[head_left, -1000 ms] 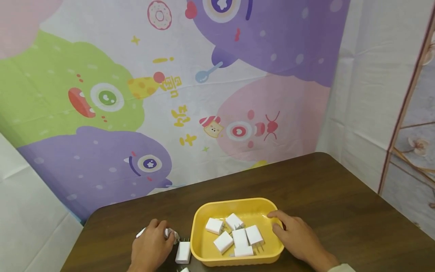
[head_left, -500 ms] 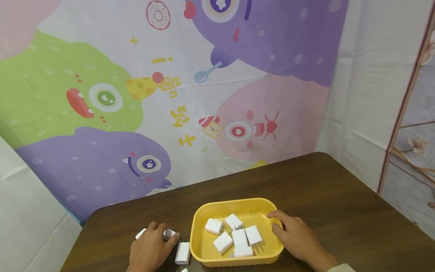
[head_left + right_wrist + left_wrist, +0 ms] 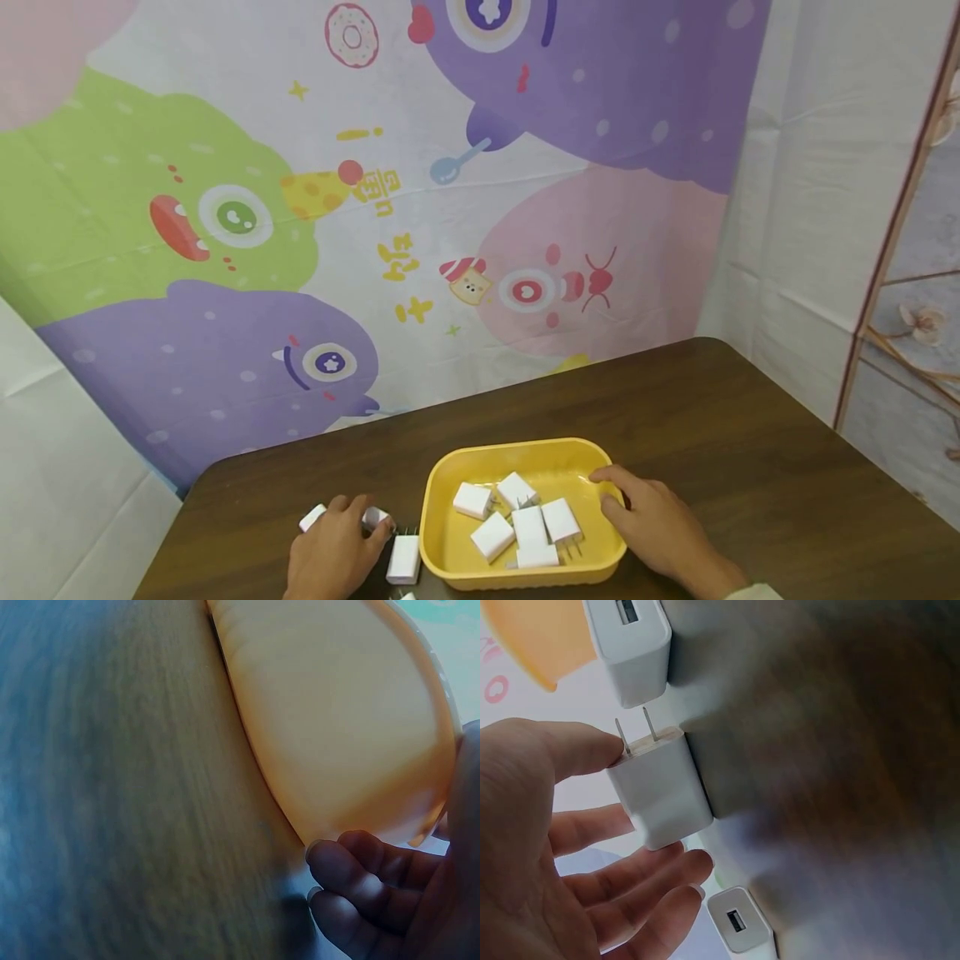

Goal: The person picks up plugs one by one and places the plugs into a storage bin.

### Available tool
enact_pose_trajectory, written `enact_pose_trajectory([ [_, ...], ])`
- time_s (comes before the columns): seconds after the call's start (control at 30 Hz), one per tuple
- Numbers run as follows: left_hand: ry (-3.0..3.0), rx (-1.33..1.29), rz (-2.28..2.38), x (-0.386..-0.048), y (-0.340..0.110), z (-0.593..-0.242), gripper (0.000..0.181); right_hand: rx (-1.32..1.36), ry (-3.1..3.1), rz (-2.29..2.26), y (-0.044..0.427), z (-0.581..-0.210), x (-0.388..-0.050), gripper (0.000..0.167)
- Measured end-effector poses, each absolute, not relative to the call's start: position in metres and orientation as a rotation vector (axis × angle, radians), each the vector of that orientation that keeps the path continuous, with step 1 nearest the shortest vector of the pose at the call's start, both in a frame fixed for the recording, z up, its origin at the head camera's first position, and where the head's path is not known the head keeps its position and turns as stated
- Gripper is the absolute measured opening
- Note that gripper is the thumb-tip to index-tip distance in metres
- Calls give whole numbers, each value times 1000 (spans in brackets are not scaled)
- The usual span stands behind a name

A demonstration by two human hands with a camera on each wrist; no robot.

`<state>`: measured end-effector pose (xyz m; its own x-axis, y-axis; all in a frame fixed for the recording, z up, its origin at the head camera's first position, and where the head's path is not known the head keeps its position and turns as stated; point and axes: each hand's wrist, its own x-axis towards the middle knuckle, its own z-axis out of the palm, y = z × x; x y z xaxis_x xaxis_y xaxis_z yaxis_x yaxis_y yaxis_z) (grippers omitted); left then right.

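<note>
My left hand (image 3: pixel 328 548) is low over the table, left of a yellow plastic basket (image 3: pixel 525 577). In the left wrist view, its thumb and fingers pinch a white USB wall charger (image 3: pixel 664 791) at opposite ends, with the thumb beside the two prongs. Two more chargers flank it in that view: an upper charger (image 3: pixel 634 660) and a lower charger (image 3: pixel 739 922). My right hand (image 3: pixel 660 521) grips the basket's right end, thumb at the rim and fingers curled against the outer wall (image 3: pixel 337 712). Inside the basket lie several white chargers (image 3: pixel 492 535), prongs pointing various ways.
A charger (image 3: pixel 404 559) lies against the basket's left side, and part of another (image 3: pixel 407 596) shows at the bottom edge. The dark wooden table (image 3: pixel 675 408) ends at a cartoon-printed cloth (image 3: pixel 420 350) behind.
My left hand has drawn back slightly toward me, its fingers shifting around the charger. The right hand and the basket have stayed in place.
</note>
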<state>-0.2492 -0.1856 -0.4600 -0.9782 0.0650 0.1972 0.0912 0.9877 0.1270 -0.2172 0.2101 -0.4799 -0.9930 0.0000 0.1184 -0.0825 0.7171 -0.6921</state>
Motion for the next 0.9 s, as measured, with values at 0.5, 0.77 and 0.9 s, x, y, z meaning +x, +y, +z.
enact_pose_trajectory([
  [0.5, -2970, -113, -229, -250, -184, -462, 40, 74, -2806, 1157, 210, -480, -217, 24],
  [0.77, -2887, -141, -308, -248, -187, -465, 37, 76, -2806, 1151, 210, -480, -217, 24],
  [0.9, -2840, -164, -349, -248, -190, -467, 36, 76, -2802, 1143, 210, -480, -217, 24],
])
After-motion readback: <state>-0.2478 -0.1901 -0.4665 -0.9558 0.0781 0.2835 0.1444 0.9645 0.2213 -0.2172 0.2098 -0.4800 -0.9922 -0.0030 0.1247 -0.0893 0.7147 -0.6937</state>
